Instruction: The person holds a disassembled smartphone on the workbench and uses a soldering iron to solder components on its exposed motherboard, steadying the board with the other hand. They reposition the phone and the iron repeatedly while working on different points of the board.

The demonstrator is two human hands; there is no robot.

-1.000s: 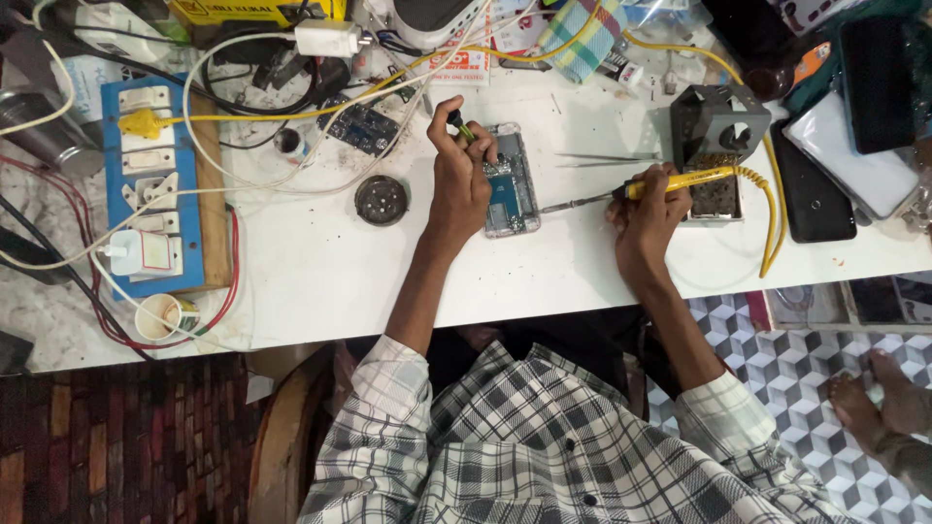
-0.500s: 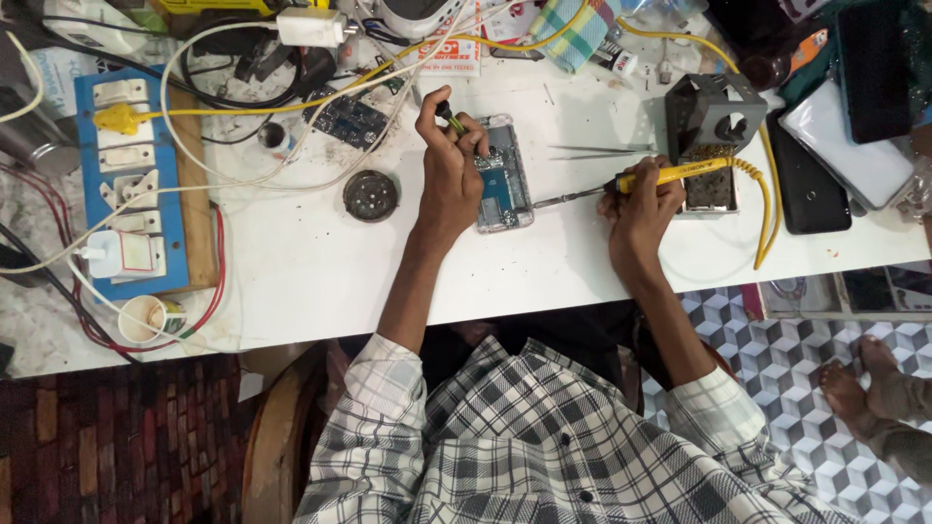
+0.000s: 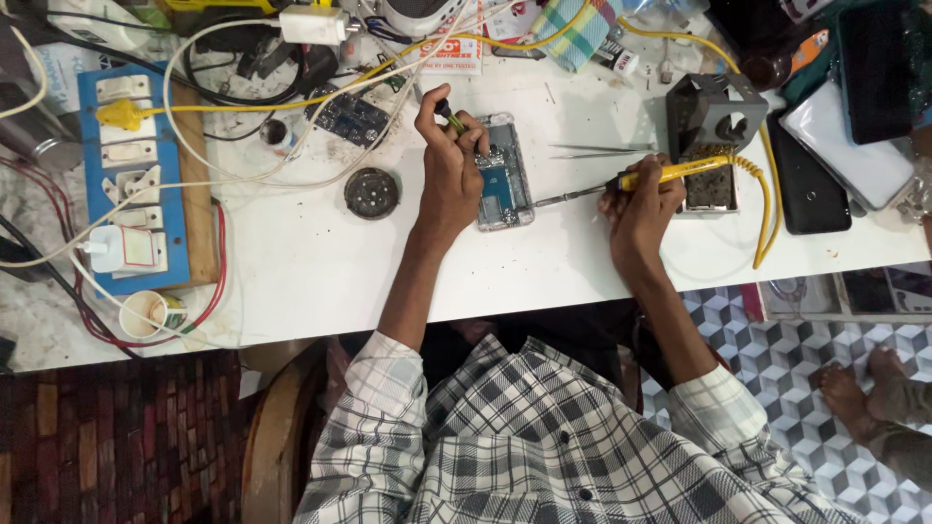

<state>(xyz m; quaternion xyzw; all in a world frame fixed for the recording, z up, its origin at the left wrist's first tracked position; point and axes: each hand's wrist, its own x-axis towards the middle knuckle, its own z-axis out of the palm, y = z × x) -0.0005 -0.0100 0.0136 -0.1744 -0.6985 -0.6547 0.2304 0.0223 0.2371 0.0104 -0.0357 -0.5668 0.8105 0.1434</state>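
Both our hands are at the opened phone (image 3: 505,180), which lies flat on the white bench (image 3: 320,262), back cover off and its blue board and metal frame exposed. Our left hand (image 3: 449,165) rests over the phone's left edge, fingers curled shut around a small dark-handled tool (image 3: 449,112) with a yellow-green band, whose end sticks up past the thumb; we cannot tell where its working tip sits, since the hand hides it. Our right hand (image 3: 641,199) is closed in a pen grip on the yellow soldering iron (image 3: 621,184), whose thin metal shaft runs leftward and ends touching or just beside the phone's right edge.

As we judge it, the opening-up is done, and the work on the board looks to be in hand; no cover sits on the phone, so closing it is left.

Just beyond the right hand stands the grey iron stand (image 3: 714,121) with a brass-wool tray, the yellow cord (image 3: 762,194) looping around it. Tweezers (image 3: 602,150) lie between phone and stand. Left of the phone sits a round dark tin (image 3: 371,192), then a small blue circuit board (image 3: 348,114). Far left, a blue power strip (image 3: 131,180) carries plugs and tangled white and red cables, with a paper cup (image 3: 148,312) near it. At the right edge lie a black phone (image 3: 808,189) and a white tablet-like slab (image 3: 849,146).
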